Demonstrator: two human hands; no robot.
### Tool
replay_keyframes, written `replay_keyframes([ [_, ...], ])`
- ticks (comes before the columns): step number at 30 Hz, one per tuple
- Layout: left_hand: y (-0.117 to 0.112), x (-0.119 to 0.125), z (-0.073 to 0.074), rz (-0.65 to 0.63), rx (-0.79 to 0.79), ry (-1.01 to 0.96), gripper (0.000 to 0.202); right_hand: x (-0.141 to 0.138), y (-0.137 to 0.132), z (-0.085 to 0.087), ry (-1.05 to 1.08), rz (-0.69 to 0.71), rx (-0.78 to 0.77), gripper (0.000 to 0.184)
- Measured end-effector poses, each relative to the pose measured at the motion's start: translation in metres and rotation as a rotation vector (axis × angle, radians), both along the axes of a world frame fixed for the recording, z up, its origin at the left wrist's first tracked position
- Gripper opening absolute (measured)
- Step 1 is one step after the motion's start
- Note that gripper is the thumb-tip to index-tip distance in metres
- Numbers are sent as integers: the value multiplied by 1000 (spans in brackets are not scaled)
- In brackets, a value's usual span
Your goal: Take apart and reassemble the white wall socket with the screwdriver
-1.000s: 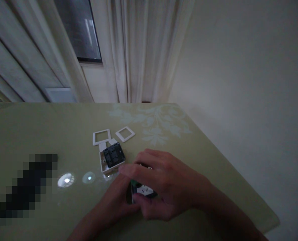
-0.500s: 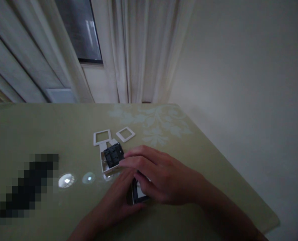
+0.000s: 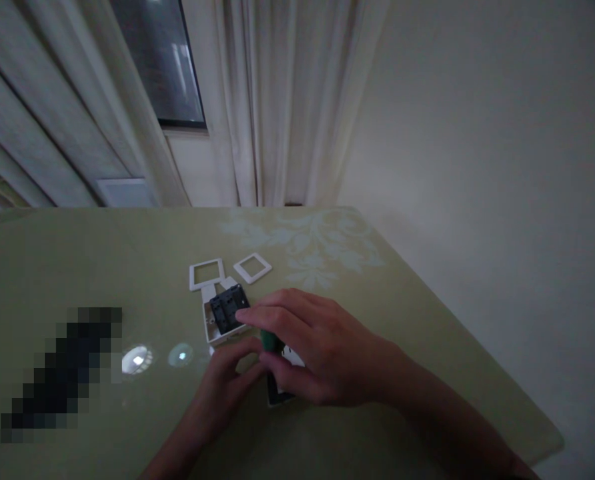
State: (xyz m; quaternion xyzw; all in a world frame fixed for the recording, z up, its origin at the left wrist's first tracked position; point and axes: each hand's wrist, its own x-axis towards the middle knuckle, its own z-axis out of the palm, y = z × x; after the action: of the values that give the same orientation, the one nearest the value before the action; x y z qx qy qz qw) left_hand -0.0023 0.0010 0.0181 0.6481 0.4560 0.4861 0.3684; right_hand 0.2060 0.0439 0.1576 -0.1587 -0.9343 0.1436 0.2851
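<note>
My right hand [image 3: 317, 347] curls over a small socket module [image 3: 282, 390] with a dark frame and a white face. A green part [image 3: 270, 341] shows under its fingers. My left hand [image 3: 230, 373] reaches in from below with its fingertips bent against the module's left side. Just beyond the hands lies a white box [image 3: 215, 330] with a black switch insert [image 3: 229, 309] sitting in it. Two white square frames [image 3: 206, 274] [image 3: 252, 267] lie farther back on the pale green table [image 3: 102, 267].
A blurred-out dark patch [image 3: 60, 373] covers the table's left side, with two light reflections [image 3: 137, 359] near it. The table's right edge runs diagonally beside a plain wall. Curtains [image 3: 272, 100] and a dark window hang behind the table.
My right hand has shifted up and back over the module, and a green part now shows beneath its fingers. My left hand has slid up along the module's left side.
</note>
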Motion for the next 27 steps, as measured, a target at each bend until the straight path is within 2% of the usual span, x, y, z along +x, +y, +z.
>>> replay_keyframes([
  [4, 1, -1, 4, 22, -41, -43, 19, 0, -2, 0, -20, -26, 32, 37],
  [7, 0, -2, 4, 5, -29, -26, 22, 1, -2, -1, -10, -38, 45, 36],
  [13, 2, 10, 6, 40, 2, -85, 19, 2, 0, -5, 2, -51, 65, 30],
  [16, 1, 11, 4, -33, 36, -88, 19, 2, 2, -7, -16, -85, 76, 24],
  [18, 0, 8, 2, -65, 37, -75, 21, 3, 2, -8, -18, -93, 66, 27],
  [23, -1, 4, 2, 12, -10, -63, 26, 2, 2, -9, -14, -61, 39, 36],
  [27, -2, 1, 4, -37, 23, -28, 33, 2, 2, -10, -24, -68, 25, 37],
])
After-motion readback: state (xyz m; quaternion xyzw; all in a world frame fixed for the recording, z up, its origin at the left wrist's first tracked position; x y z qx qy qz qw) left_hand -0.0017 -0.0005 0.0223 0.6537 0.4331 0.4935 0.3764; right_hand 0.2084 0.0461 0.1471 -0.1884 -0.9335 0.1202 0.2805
